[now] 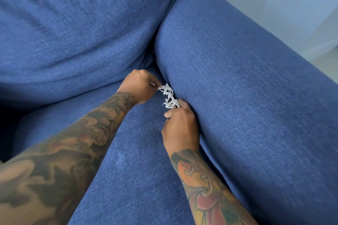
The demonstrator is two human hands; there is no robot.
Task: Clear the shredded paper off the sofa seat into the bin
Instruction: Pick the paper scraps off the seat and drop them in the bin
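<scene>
A small tangle of white shredded paper lies on the blue sofa seat, right in the crease where the seat meets the armrest. My left hand pinches the upper end of the strands with curled fingers. My right hand grips the lower end of the same clump, its knuckles pressed against the armrest. The paper stretches between both hands. No bin is in view.
The padded blue armrest rises along the right side. A large blue back cushion fills the upper left. A pale wall and floor show beyond the armrest at the top right.
</scene>
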